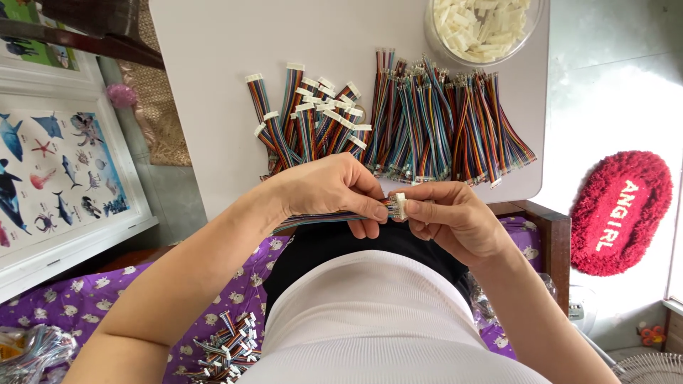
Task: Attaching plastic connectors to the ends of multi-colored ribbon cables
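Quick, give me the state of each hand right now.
Left hand: closed, pinching the multicoloured ribbon cable near its end.
Right hand: closed, fingertips gripping the small white connector at the cable's end.

**Plastic, wire and cloth**

The ribbon cable (320, 217) pinched between the left hand (334, 188) and right hand (445, 217) has smooth, many-coloured plastic insulation and a small white connector (399, 206) of matt plastic. The bundles of bare-ended cables (448, 124) and the finished cables (313, 117) on the counter (213, 64) show the same slightly glossy insulation. The counter is smooth, matt and pale. The clear bowl (434, 39) looks like glossy plastic, filled with matt white plastic housings (480, 25). The red rug (619, 210) is shaggy cloth; the purple sheet (85, 302) is printed fabric.
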